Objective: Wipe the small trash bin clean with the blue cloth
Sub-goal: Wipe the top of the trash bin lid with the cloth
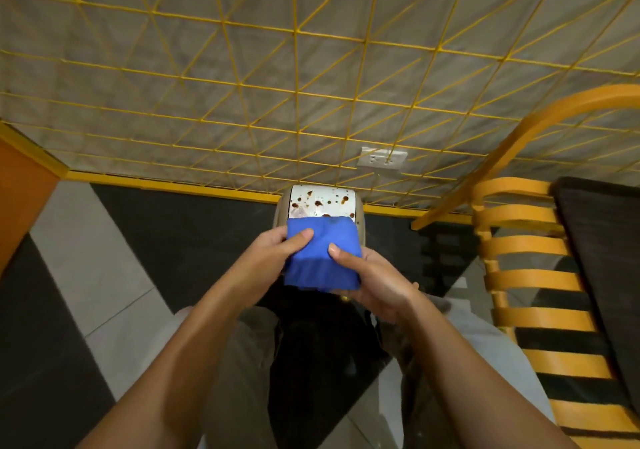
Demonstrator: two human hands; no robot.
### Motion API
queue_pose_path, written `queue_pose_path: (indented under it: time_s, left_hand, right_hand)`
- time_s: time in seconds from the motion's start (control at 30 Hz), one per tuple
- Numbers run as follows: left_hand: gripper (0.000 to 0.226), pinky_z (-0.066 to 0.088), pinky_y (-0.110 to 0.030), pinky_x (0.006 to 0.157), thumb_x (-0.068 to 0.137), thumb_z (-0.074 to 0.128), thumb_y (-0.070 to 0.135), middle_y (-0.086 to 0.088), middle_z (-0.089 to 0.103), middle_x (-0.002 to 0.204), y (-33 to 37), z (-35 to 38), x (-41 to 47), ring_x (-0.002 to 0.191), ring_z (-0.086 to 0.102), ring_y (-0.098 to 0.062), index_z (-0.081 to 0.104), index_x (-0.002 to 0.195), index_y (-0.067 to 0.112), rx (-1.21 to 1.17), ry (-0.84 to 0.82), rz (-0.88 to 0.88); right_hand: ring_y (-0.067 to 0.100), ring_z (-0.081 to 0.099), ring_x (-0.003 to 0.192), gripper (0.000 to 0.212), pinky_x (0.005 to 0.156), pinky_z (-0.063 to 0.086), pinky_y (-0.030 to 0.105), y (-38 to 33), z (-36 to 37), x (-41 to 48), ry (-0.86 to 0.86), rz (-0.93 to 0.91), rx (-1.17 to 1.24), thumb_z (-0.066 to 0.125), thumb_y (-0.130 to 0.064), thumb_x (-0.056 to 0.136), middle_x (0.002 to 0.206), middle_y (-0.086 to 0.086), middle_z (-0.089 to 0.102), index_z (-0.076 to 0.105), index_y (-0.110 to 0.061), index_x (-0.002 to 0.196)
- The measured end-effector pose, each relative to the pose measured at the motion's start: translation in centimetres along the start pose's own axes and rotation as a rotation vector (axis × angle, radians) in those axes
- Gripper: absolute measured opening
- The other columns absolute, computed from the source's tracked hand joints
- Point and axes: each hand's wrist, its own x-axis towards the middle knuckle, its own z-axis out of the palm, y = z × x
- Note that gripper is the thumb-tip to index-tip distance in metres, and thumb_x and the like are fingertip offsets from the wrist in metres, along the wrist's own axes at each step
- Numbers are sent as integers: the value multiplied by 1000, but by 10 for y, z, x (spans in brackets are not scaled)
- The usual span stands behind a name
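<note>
Looking down through the head camera, I see both hands pinching a soft, folded blue cloth [322, 258], a rough square with a faintly ribbed weave. The left hand [277, 244] grips its left edge, thumb pressed flat on top and fingers tucked underneath. The right hand [374, 275] holds the right edge the same way, thumb on top, palm cradling the cloth from below.

Just beyond the grip, partly under the cloth's far edge, stands the small trash bin [322, 202], beige with rounded shoulders. Its smooth white lid is speckled with reddish-brown spots. I cannot tell whether the cloth touches the lid.

Past the bin rises a grey wall [207, 67], matte and crossed by thin yellow lines forming squares and triangles. A white rectangular wall socket [382, 159] sits on it, beyond the grip and slightly right. Well to the right of the right hand is a yellow-orange chair [533, 275] with a curved frame and flat slats. Beneath the grip, the floor [104, 275] is glossy tile in black and pale grey angular shapes.
</note>
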Motion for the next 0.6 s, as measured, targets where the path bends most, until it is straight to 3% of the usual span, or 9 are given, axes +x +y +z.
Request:
queue_pose_path:
  time_s: [0.07,0.13,0.3,0.4,0.53,0.6]
  left_hand:
    - [25,52,-35,85,90,55,30,-8,64,113,-5,4,1,97,64,-20,61,107,12,208,106,43]
    - [22,51,-35,89,90,56,35,-4,58,118,-9,9,2,103,60,-19,58,106,21,253,181,37]
    - [28,51,-43,92,86,58,39,-10,68,109,-19,27,-4,100,65,-25,66,100,15,-46,221,-64]
    - [30,53,-36,85,90,50,42,-7,68,108,-19,42,-8,98,65,-23,64,98,16,-169,264,-52]
    - [45,51,-39,83,93,38,51,-9,61,105,-24,61,3,96,61,-27,52,117,15,-253,352,-172]
    - [50,48,-40,87,93,37,52,-11,58,114,-31,67,11,103,57,-29,47,123,13,-240,340,-208]
  right_hand:
    - [22,66,99,28,84,55,34,3,-1,1,24,33,-11,55,-29,86,112,8,67,58,-17,111]
    - [21,65,101,39,86,55,33,6,-2,-1,9,37,0,55,-35,80,113,7,66,56,-17,114]
    - [22,59,115,59,92,52,31,9,-7,-10,7,1,79,49,-44,82,128,9,59,46,-14,132]
    - [21,57,119,58,98,47,34,6,-7,-15,-25,-22,170,46,-48,81,130,7,58,45,-19,132]
    - [26,54,121,58,98,46,37,2,-4,-14,4,-34,407,50,-41,81,131,13,57,45,-15,132]
    - [29,51,123,59,101,42,39,3,-2,-7,45,-32,451,52,-40,80,132,17,54,47,-11,131]
